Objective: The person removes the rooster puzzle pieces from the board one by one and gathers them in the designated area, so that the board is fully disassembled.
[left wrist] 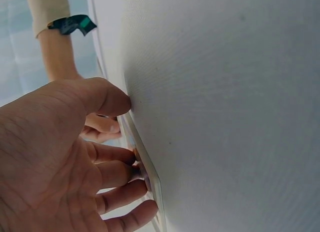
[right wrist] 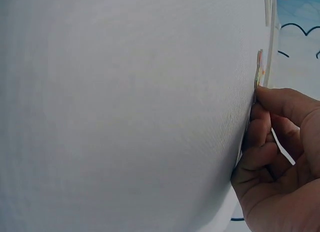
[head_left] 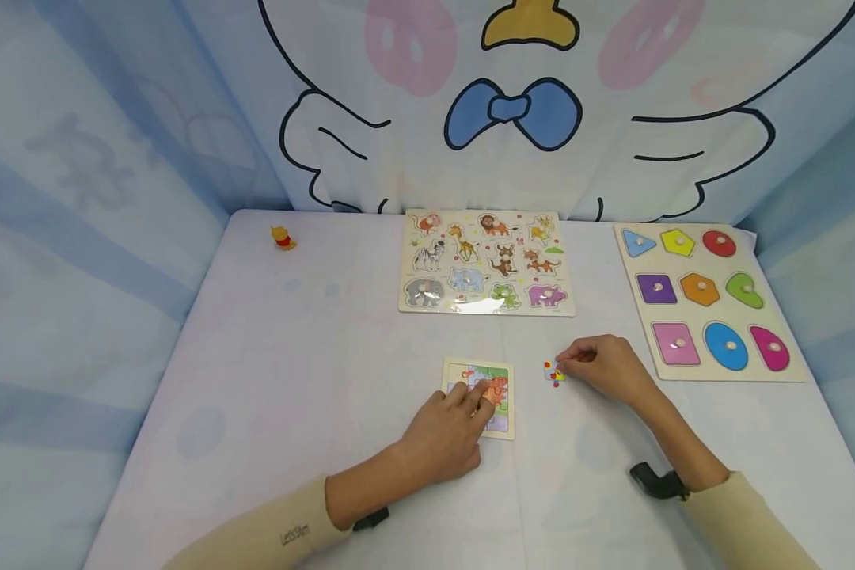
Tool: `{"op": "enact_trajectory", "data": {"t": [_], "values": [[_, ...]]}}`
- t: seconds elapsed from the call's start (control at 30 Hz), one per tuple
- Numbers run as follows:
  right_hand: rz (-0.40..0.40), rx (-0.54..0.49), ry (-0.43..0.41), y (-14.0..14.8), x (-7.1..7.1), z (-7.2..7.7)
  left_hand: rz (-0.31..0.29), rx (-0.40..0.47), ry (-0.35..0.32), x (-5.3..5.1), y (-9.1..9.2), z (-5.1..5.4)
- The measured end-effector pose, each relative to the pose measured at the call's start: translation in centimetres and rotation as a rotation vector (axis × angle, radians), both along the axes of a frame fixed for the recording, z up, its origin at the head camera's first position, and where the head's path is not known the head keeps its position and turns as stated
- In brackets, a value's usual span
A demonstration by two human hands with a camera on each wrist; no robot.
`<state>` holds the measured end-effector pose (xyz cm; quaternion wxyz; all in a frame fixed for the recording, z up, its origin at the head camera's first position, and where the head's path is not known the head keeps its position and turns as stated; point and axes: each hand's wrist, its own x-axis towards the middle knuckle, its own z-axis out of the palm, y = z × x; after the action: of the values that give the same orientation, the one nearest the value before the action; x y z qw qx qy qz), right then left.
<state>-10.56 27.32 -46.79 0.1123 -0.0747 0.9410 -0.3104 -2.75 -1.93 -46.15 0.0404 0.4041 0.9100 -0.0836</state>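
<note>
A small framed jigsaw puzzle (head_left: 507, 419) with a colourful picture lies on the table in the head view. My left hand (head_left: 442, 435) rests its fingertips on the puzzle's face and hides its lower left part. In the left wrist view the fingers of this hand (left wrist: 65, 152) reach out loosely against the thin frame (left wrist: 156, 184). To the right of the puzzle, my right hand (head_left: 608, 366) pinches a small multicoloured jigsaw piece (head_left: 552, 372) between thumb and fingertips. The right wrist view has the piece (right wrist: 259, 67) edge-on, at the thumb tip of the right hand (right wrist: 280, 147).
A wooden animal peg puzzle (head_left: 486, 263) lies at the back middle of the white table (head_left: 313, 356). A board of coloured shapes with knobs (head_left: 708, 305) lies at the right. A small yellow and red bear figure (head_left: 283, 237) stands at the back left.
</note>
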Motion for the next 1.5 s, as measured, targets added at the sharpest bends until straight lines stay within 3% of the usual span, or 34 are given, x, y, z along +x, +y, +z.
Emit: {"op": "enact_trajectory", "data": {"t": [0.23,0.47,0.7,0.87,0.97,1.17,1.5], "values": [[0.011,0.005,0.01,0.1,0.2,-0.1,-0.035,-0.037,0.031,-0.1,-0.1,0.1],[0.124,0.018,0.02,-0.4,-0.4,1.1,-0.043,-0.046,0.029,-0.1,-0.2,0.3],[0.26,-0.065,0.073,-5.2,-1.5,2.5,-0.02,-0.059,0.009,0.1,0.0,0.4],[0.417,-0.078,0.066,-8.6,-1.8,1.9,-0.026,-0.056,0.019,0.4,0.2,0.1],[0.472,-0.069,0.059,-9.9,-1.8,1.4,-0.038,-0.045,0.053,0.5,0.2,0.0],[0.493,-0.022,0.055,-11.1,-1.7,1.2,-0.045,-0.026,0.101,0.5,0.3,0.2],[0.548,0.016,0.068,-11.5,-1.9,1.3,-0.027,-0.05,0.102,0.4,0.2,0.4]]}}
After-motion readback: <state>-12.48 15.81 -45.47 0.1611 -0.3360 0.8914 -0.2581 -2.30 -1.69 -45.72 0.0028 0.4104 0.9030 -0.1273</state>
